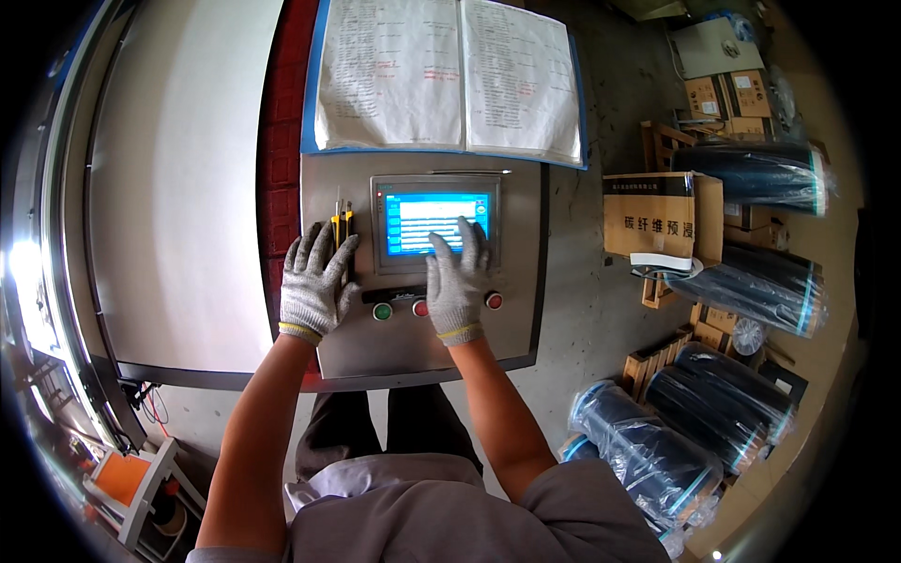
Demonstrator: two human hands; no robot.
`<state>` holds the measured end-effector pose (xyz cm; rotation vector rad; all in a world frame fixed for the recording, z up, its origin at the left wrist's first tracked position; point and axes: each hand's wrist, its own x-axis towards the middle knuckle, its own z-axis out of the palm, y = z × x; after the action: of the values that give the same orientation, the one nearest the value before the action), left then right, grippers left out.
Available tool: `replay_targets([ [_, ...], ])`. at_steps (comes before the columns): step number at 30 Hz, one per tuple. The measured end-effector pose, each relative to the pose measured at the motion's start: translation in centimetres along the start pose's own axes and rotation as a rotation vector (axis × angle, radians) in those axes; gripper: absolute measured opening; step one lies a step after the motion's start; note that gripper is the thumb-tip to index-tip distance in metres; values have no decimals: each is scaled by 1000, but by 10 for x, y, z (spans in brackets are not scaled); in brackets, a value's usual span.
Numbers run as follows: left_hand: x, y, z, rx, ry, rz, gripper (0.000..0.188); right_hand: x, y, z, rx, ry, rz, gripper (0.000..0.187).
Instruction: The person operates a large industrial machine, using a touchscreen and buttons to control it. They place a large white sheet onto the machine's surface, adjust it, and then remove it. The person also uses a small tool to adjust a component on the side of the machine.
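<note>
Both my hands wear grey knitted gloves with yellow cuffs. My right hand [456, 280] is over the lower right of a lit blue touchscreen [413, 208], fingers stretched and apart; whether a fingertip touches the glass I cannot tell. My left hand [317, 281] lies on the panel's left edge with its fingers spread, beside yellow-handled cutter knives [343, 221] that stand upright just behind the fingers. Below the screen are a green button [382, 311], a red button [419, 308] partly behind my right hand, and another red button [494, 300]. A black bar-shaped thing [392, 294] lies above the green one.
An open blue binder [394, 84] of written sheets lies beyond the screen, a thin pen-like stick [469, 172] before it. To the left runs a wide pale machine bed [178, 188] with a red strip [284, 141]. Cartons [648, 220] and plastic-wrapped dark rolls [648, 450] stand right.
</note>
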<state>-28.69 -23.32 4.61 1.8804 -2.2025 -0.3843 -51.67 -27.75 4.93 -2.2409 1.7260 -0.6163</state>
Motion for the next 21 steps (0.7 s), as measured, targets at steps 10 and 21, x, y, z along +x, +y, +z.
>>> replay_targets([
  [10,0,1,-2,-17,-11,-18,69,11,36,-17,-119,139,42,22],
  [21,2,2,-5,-16,49,29,66,109,105,7,316,317,403,24],
])
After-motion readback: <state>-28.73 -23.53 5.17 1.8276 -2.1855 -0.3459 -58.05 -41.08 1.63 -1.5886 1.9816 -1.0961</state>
